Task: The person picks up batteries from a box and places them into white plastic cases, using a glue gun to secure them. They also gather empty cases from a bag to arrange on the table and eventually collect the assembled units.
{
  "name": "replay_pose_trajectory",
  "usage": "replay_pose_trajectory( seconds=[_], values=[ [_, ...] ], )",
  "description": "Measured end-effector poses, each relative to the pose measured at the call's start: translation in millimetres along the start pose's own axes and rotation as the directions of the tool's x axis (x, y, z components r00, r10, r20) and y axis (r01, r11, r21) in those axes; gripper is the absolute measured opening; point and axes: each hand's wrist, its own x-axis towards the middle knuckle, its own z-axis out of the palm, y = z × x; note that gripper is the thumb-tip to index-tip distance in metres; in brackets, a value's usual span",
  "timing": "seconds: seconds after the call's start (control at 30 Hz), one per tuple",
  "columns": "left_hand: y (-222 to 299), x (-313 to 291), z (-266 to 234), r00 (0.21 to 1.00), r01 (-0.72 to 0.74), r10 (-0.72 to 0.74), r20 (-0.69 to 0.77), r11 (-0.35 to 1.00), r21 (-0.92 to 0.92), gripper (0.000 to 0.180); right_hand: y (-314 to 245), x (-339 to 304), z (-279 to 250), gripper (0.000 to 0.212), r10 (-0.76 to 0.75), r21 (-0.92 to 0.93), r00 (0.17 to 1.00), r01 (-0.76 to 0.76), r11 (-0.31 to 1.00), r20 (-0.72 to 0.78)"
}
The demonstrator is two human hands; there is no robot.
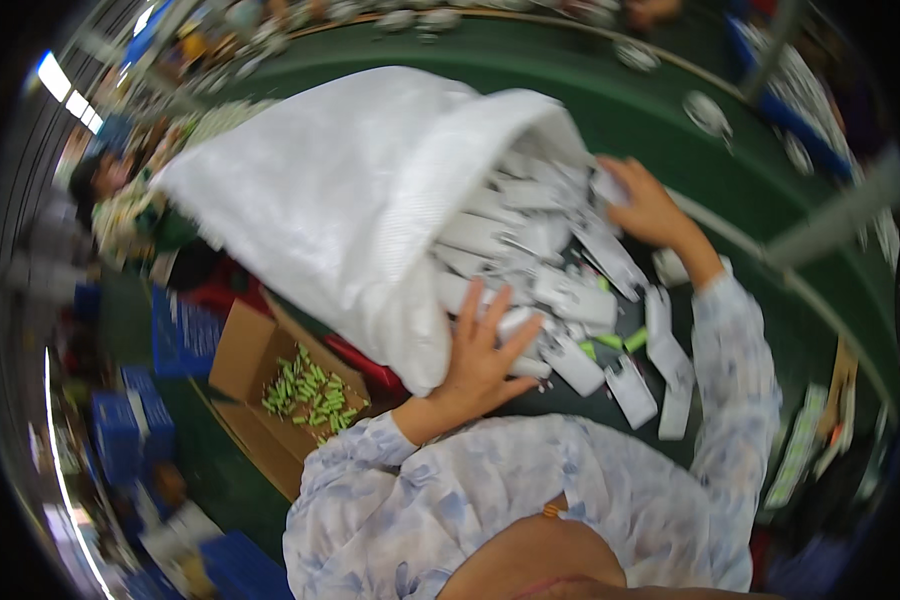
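Observation:
A large white woven sack (340, 190) lies tilted on the green work surface, its mouth facing right. White, flat, oblong plastic pieces (575, 300) fill the mouth and spill onto the surface; their exact kind is unclear. My left hand (478, 355) rests spread on the pieces at the sack's near lip, fingers apart. At the far right of the mouth, my right hand (650, 205) curls its thumb and fingers around a white plastic piece (607, 188). Some bright green bits (620, 342) show among the spilled pieces.
An open cardboard box (245, 350) of small green cylindrical parts (315, 392) stands left of my left forearm. Blue crates (130, 430) are farther left. A green conveyor belt (660, 120) curves behind, carrying scattered pieces. Another person (130, 210) is at the far left.

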Motion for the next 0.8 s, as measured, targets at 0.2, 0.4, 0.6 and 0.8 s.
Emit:
replay_pose_trajectory(
  seconds=[0.2,0.4,0.6,0.8],
  values=[
    [-12.2,-13.3,17.8,0.983,-0.104,0.059,-0.172,0.958,-0.267,0.084,-54.5,44.9,38.6,0.054,-0.153,0.108,0.988,0.149,0.983,0.026],
    [-16.3,-10.0,16.6,0.968,-0.112,0.054,-0.245,0.967,-0.23,0.087,-39.0,90.1,82.1,0.048,-0.098,0.186,0.995,0.094,0.978,0.011],
    [-44.8,5.8,15.7,0.938,-0.087,0.0,-0.347,0.968,-0.235,0.079,-48.4,115.2,87.0,0.049,0.107,0.224,0.984,-0.137,0.965,0.139],
    [-93.8,7.7,-7.3,0.929,-0.004,-0.012,-0.37,0.999,-0.042,0.08,-111.8,136.0,110.9,0.075,-0.034,0.318,0.999,0.035,0.947,-0.007]
  ],
)
